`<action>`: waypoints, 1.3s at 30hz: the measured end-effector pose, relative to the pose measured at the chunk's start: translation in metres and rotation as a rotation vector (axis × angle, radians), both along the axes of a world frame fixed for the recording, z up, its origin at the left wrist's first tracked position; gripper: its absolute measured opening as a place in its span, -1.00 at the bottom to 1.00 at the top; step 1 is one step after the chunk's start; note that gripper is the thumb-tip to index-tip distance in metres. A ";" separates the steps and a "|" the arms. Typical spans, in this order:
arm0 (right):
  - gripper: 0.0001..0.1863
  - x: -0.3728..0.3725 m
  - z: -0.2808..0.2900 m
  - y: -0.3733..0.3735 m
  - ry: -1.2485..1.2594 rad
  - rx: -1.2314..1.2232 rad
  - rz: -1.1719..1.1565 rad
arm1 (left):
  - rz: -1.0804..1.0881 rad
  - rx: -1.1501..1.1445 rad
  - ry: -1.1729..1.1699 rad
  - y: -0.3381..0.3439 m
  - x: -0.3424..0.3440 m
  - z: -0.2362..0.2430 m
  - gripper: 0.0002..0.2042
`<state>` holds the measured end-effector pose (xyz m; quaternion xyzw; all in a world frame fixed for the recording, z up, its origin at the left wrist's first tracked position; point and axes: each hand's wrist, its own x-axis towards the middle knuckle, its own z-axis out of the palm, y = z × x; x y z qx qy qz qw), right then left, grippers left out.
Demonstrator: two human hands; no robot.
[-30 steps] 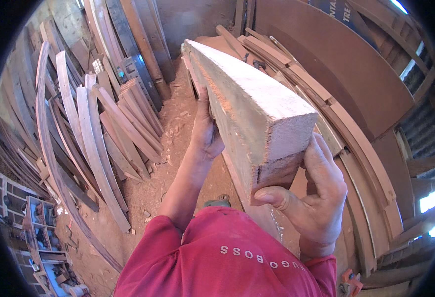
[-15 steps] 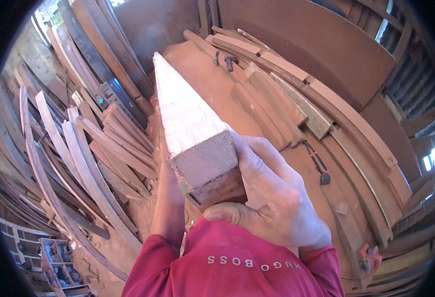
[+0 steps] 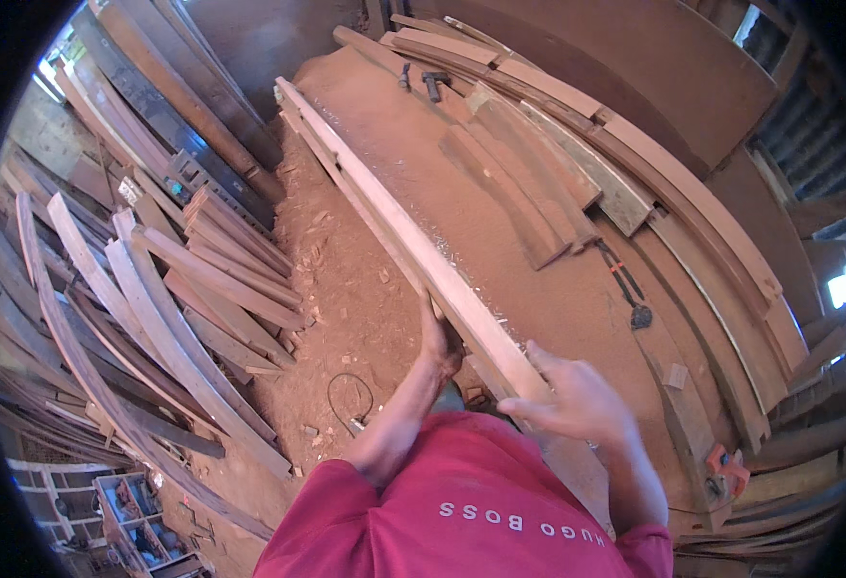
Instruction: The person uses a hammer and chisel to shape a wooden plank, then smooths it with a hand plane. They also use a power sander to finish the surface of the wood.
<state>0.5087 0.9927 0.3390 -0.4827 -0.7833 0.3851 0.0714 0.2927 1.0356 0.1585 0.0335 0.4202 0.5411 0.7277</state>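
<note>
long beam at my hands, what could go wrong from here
The left hand and right hand are both toward the near end of the long beam, so its far end might swing or tip. Bare hands on wood could pick up splinters. The thin dark loop on the chip-littered floor might catch a foot.

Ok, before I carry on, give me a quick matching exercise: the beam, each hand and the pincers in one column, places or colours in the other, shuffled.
Column one
1. long beam
2. left hand
3. right hand
4. pincers

Column two
A. at the beam's near end
B. red and black handles
C. on the beam's left side, farther along
D. pale top face

Pairs: 1-D, 2-C, 3-A, 4-B
</note>
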 end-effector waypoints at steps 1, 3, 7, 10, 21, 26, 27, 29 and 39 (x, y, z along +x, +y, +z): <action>-0.02 -0.013 -0.015 0.001 -0.156 -0.090 -0.016 | 0.030 -0.035 -0.029 -0.002 0.005 -0.030 0.10; -0.10 -0.024 -0.060 -0.001 -0.410 -0.122 -0.070 | 0.056 -0.086 -0.063 0.003 0.020 -0.079 0.07; -0.30 -0.019 -0.167 -0.016 -0.534 -0.044 -0.102 | 0.055 -0.164 -0.016 0.000 0.032 -0.129 0.03; -0.41 -0.018 -0.205 -0.025 -0.507 -0.014 -0.119 | -0.042 -0.282 0.124 -0.008 0.022 -0.170 -0.01; -0.53 0.047 -0.278 -0.085 -0.495 -0.134 -0.259 | -0.198 -0.366 0.874 -0.123 -0.106 -0.250 -0.20; -0.51 0.067 -0.282 -0.098 -0.537 -0.151 -0.256 | -0.237 -0.463 0.926 -0.172 -0.175 -0.274 -0.23; -0.51 0.067 -0.281 -0.097 -0.536 -0.132 -0.255 | -0.243 -0.470 0.880 -0.172 -0.177 -0.271 -0.23; -0.51 0.065 -0.282 -0.092 -0.537 -0.102 -0.256 | -0.179 -0.452 0.846 -0.167 -0.174 -0.263 -0.23; -0.45 0.005 -0.309 -0.014 -0.519 -0.026 -0.253 | -0.306 -0.382 0.836 -0.160 -0.146 -0.212 -0.17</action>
